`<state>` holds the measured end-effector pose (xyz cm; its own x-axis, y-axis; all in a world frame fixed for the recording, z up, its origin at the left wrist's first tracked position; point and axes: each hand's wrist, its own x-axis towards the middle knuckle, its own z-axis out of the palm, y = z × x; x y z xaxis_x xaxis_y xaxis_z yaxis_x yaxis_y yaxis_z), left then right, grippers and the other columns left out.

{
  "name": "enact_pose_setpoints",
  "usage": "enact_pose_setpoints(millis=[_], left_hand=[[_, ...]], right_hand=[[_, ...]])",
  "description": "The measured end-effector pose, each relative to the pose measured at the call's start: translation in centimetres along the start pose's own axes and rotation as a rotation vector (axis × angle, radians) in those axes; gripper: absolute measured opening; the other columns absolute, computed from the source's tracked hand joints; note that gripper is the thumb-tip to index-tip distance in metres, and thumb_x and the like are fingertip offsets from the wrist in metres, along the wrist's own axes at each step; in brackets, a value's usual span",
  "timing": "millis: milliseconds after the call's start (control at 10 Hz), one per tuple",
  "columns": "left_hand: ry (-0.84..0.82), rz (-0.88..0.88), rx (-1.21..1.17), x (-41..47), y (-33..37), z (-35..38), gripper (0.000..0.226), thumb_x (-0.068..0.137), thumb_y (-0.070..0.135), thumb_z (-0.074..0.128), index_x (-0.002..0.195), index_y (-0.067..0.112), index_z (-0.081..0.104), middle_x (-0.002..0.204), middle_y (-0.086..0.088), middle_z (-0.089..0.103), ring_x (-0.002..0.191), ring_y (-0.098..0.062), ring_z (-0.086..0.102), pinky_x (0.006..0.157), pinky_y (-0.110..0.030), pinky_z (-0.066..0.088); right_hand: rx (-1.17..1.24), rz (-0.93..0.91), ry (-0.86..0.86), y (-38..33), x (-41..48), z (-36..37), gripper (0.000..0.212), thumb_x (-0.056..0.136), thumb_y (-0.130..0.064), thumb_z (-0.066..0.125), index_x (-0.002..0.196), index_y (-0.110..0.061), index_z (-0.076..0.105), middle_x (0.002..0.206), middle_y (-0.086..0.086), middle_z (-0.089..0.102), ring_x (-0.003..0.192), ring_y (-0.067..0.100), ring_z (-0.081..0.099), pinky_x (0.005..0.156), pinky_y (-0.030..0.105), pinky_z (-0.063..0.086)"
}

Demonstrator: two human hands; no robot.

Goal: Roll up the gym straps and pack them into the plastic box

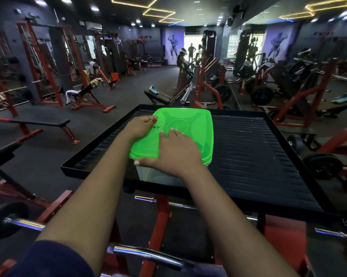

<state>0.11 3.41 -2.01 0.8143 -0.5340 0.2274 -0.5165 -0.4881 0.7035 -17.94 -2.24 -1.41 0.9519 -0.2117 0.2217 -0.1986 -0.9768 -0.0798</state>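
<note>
A clear plastic box [154, 173] with a bright green lid [190, 124] sits on a black ribbed platform [258, 156]. My left hand [139, 126] grips the lid's left edge, fingers curled over it. My right hand [176, 152] lies across the lid's near edge, the thumb hooked under its rim at the near left corner. No gym straps show; the box's contents are hidden by the lid and my hands.
The platform has a raised rim and rests on a red steel frame [160, 212]. A chrome bar [148, 254] crosses just below me. Benches [40, 121], weight plates [322, 166] and red machines stand around. People [181, 62] stand far back near the bright doorway.
</note>
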Motion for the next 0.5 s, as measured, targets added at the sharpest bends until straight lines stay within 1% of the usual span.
enact_pose_setpoints(millis=[100,200,300,400,500], left_hand=[[0.03,0.03,0.234,-0.1,0.6,0.1,0.034,0.099,0.026,0.046,0.129,0.02,0.059,0.136,-0.004,0.057,0.121,-0.021,0.054,0.096,-0.024,0.038],[0.111,0.104,0.417,-0.6,1.9,0.6,0.033,0.095,0.018,0.046,0.124,0.017,0.064,0.131,-0.011,0.06,0.121,-0.028,0.054,0.098,-0.031,0.04],[0.093,0.166,0.503,-0.9,3.7,1.2,0.034,0.09,0.012,0.051,0.12,0.016,0.067,0.126,-0.014,0.062,0.115,-0.032,0.057,0.096,-0.036,0.044],[0.032,0.165,0.439,-0.8,5.6,2.3,0.03,0.09,0.017,0.055,0.116,0.014,0.069,0.121,-0.014,0.065,0.113,-0.031,0.058,0.092,-0.032,0.044],[0.064,0.09,0.251,-0.5,6.9,2.7,0.023,0.09,0.02,0.057,0.103,0.011,0.074,0.094,-0.015,0.069,0.086,-0.024,0.063,0.07,-0.028,0.042]], right_hand=[[0.154,0.052,-0.005,1.0,0.0,-0.8,0.094,0.081,-0.083,0.033,0.138,-0.009,0.05,0.142,0.017,0.048,0.131,0.032,0.045,0.101,0.042,0.04],[0.288,0.09,-0.002,2.6,0.6,-1.6,0.059,0.092,-0.058,0.05,0.128,-0.013,0.062,0.133,0.011,0.058,0.123,0.03,0.052,0.096,0.038,0.045],[0.453,0.147,0.018,3.8,1.2,-3.0,0.04,0.092,-0.044,0.059,0.112,-0.012,0.073,0.113,0.014,0.069,0.11,0.029,0.059,0.088,0.031,0.046],[0.696,0.28,0.104,4.7,2.4,-3.5,0.031,0.088,-0.035,0.066,0.093,-0.007,0.077,0.084,0.012,0.069,0.085,0.027,0.062,0.075,0.031,0.046],[0.946,0.427,0.209,5.8,4.0,-3.2,0.024,0.079,-0.028,0.071,0.072,-0.006,0.068,0.074,0.014,0.065,0.074,0.031,0.064,0.077,0.047,0.056]])
